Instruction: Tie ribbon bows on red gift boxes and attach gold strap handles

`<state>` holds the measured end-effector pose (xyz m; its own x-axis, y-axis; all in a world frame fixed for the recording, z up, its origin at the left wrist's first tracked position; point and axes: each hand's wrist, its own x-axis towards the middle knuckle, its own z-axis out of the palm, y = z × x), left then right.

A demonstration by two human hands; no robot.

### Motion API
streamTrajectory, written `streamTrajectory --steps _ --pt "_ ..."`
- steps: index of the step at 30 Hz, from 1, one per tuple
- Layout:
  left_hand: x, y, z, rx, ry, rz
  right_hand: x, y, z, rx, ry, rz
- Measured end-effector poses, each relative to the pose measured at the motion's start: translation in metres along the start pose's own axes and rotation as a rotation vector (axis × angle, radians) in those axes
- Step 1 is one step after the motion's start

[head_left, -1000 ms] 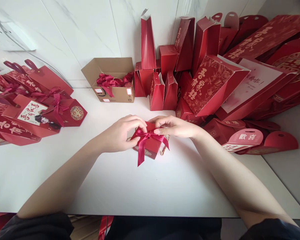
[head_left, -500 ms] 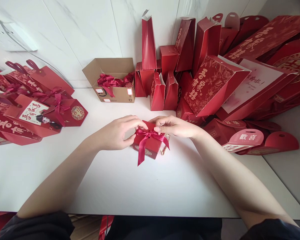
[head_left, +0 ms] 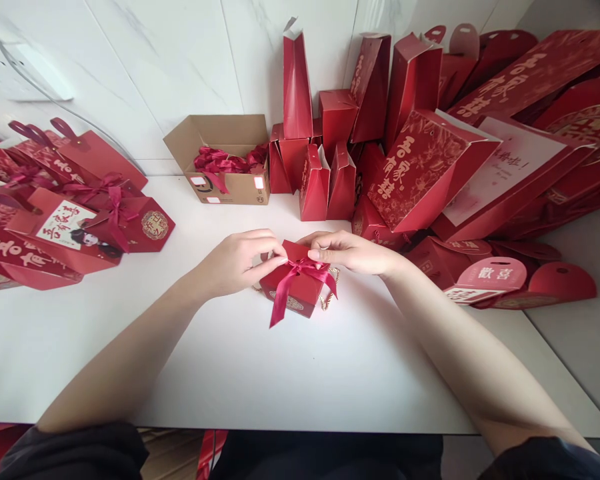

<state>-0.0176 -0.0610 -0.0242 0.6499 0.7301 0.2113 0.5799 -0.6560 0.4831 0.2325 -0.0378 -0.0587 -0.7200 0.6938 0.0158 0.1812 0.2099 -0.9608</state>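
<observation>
A small red gift box (head_left: 300, 287) stands on the white table (head_left: 290, 373) in front of me, with a dark red ribbon bow (head_left: 300, 272) on top and a gold bead cord at its right side. My left hand (head_left: 237, 261) pinches the left loop of the bow between thumb and fingers. My right hand (head_left: 350, 252) pinches the right side of the bow at the box's top edge. One ribbon tail hangs down the box's front.
An open cardboard box (head_left: 220, 157) holding red ribbons sits at the back by the wall. Several red gift bags and boxes (head_left: 420, 167) are piled at the back right. Ribbon-tied red boxes (head_left: 80, 207) lie at the left.
My left hand's fingers have drawn the left bow loop slightly left and the ribbon tail has shifted left. The box and my right hand have hardly moved.
</observation>
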Motion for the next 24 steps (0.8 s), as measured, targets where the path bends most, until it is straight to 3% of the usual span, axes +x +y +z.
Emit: streamTrajectory --steps 7,9,16,24 --pt "0.002 0.004 0.005 -0.207 -0.02 -0.3 0.0 0.001 0.001 0.019 0.0 -0.003" --pt "0.002 0.002 0.002 -0.186 -0.017 -0.256 0.001 0.002 0.0 0.016 -0.001 0.0" --pt "0.001 -0.002 -0.006 -0.086 -0.105 0.11 0.001 0.001 0.0 0.014 -0.01 -0.013" --pt "0.001 -0.003 -0.003 0.093 0.007 0.22 0.001 0.001 0.001 0.016 -0.005 0.014"
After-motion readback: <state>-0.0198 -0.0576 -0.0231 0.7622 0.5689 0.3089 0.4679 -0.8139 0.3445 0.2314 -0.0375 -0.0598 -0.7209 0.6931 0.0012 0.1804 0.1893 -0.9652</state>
